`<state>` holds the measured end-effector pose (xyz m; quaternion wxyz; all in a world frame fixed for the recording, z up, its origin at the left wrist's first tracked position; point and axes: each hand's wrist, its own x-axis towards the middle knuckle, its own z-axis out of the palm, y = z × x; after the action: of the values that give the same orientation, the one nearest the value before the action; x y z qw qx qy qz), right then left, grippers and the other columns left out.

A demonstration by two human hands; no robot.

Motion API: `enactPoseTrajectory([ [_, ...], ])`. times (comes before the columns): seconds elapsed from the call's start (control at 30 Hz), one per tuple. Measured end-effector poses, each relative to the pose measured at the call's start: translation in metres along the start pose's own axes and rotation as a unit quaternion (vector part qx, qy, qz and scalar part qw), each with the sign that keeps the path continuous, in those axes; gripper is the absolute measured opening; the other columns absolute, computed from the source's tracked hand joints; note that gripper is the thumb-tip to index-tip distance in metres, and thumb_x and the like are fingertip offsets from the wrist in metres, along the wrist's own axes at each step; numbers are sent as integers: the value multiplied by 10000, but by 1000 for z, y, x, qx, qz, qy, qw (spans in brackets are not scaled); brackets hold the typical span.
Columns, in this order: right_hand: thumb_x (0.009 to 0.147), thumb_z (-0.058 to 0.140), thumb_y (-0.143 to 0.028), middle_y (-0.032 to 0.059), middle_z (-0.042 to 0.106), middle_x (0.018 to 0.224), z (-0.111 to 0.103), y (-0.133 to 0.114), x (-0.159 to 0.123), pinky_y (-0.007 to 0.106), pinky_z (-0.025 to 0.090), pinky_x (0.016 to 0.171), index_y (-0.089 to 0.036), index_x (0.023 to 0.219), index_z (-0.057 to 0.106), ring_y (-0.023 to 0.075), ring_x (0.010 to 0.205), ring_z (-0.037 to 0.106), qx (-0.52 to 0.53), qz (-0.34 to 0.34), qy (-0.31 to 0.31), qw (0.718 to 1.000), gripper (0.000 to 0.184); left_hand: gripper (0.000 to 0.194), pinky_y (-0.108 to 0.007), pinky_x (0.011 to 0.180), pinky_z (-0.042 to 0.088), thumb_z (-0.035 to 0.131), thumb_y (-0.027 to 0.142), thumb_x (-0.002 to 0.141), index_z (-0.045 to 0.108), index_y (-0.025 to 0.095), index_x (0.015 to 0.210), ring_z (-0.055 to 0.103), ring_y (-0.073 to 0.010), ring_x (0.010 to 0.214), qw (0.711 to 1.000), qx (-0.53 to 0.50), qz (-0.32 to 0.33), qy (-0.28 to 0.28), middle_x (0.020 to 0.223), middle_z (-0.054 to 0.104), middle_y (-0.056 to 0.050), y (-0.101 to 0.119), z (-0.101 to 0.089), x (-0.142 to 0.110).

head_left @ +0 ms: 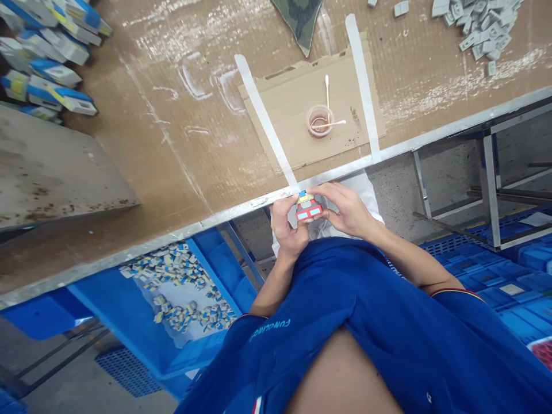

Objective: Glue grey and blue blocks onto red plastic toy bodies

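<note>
The only writing that can be partly read is on a royal-blue cotton work shirt [366, 299]: slanted pale-blue printed capitals [269, 330] on the fabric, toward the shirt's left side in this view. They begin "FUN"; the letters after that look like "GUIGE", but I can't be sure of them. A tiny white mark [428, 397] low on the same shirt is too small to read. Just above the shirt, a small red-and-blue block model [309, 207] shows pale-blue panels with no legible text. Well beyond the shirt, the blue-and-white boxes with yellow labels [47, 75] carry print too small to read.
</note>
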<state>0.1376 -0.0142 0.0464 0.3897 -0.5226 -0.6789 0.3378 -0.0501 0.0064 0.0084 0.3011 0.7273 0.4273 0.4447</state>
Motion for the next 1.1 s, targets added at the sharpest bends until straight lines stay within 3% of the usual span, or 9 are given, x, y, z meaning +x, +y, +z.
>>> enactPoseTrajectory([
  [0.4, 1063, 540, -428, 126, 758, 1228, -1, 1, 1, 432, 591, 943, -210, 1358, 593, 265, 1084, 721, 20, -5, 5, 1000, 370, 418, -356, 887, 533, 629, 447, 1003, 604, 236, 1363, 651, -208, 984, 999, -35, -3, 3, 1097, 674, -64, -1, -1, -1],
  [0.67, 1046, 582, -425, 126, 758, 1249, -1, 2, 1, 440, 594, 969, -213, 1387, 590, 271, 1113, 722, 31, 0, -1, 1000, 401, 445, -368, 839, 541, 566, 538, 1007, 590, 220, 1317, 665, -221, 941, 1000, 7, -9, -5, 1059, 674, -69, 0, 0, 0],
  [1.1, 1044, 590, -420, 119, 768, 1241, -4, 0, 2, 441, 595, 957, -218, 1364, 617, 269, 1100, 733, 22, 10, -6, 1000, 379, 423, -365, 847, 544, 592, 515, 1004, 604, 220, 1306, 668, -213, 934, 1000, -5, -12, -6, 1050, 674, -61, 2, -2, 1],
])
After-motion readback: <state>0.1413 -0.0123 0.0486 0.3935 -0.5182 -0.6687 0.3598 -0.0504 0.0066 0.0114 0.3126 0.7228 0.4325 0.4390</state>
